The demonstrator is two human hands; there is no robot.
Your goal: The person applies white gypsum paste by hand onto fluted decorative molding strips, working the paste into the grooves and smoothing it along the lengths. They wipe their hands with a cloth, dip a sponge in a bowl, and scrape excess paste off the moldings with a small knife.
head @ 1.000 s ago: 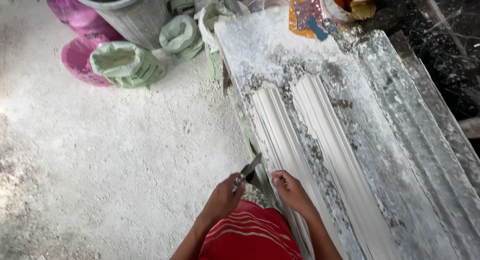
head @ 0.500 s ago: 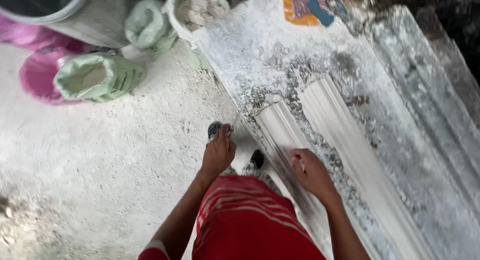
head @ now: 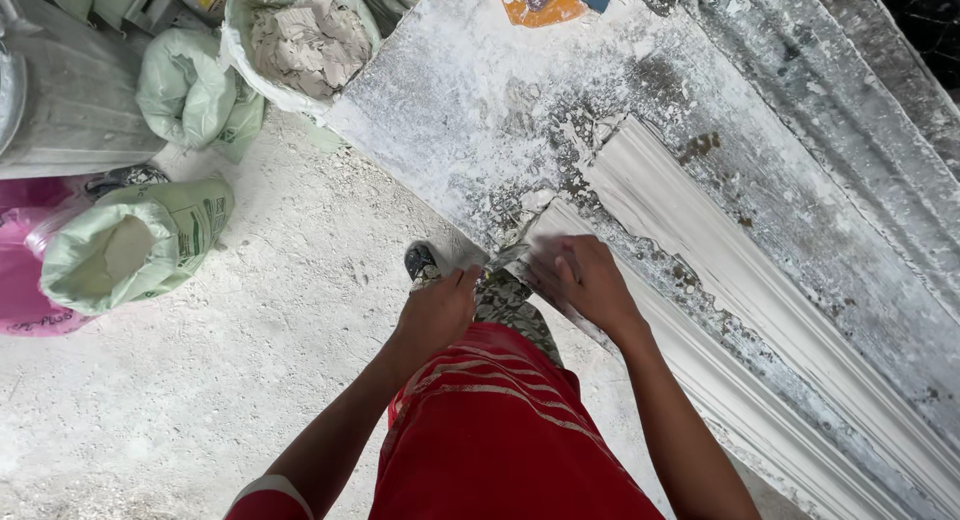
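both hands meet at the near end of a long white plaster moulding (head: pixel 700 330) that lies lengthwise on a plaster-crusted worktable (head: pixel 480 110). the left hand (head: pixel 437 315) is curled into a loose fist just off the table's corner, its fingers closed round something thin; it may be a small scraper blade (head: pixel 497 260), though only a pale sliver shows between the two hands and the view there is too poor to be sure. the right hand (head: pixel 583 278) lies palm down on the end of the moulding, fingers bent and pressing on the plaster, gripping nothing that can be seen. a second white moulding (head: pixel 740 260) lies just beside the first, farther from the person, with its end a little higher up the table. below the hands is the person's red striped garment (head: pixel 500 440), and a dusty patterned shoe (head: pixel 425 265) shows just under the left hand. on the dusty white floor (head: pixel 200 380) to the left sit a pale green sack of white powder (head: pixel 130 245), open at the mouth, a second tied green sack (head: pixel 190 95), and a white sack of grey plaster lumps (head: pixel 300 40) against the table's far corner. a pink plastic tub (head: pixel 20 280) sits at the left edge, partly cut off.
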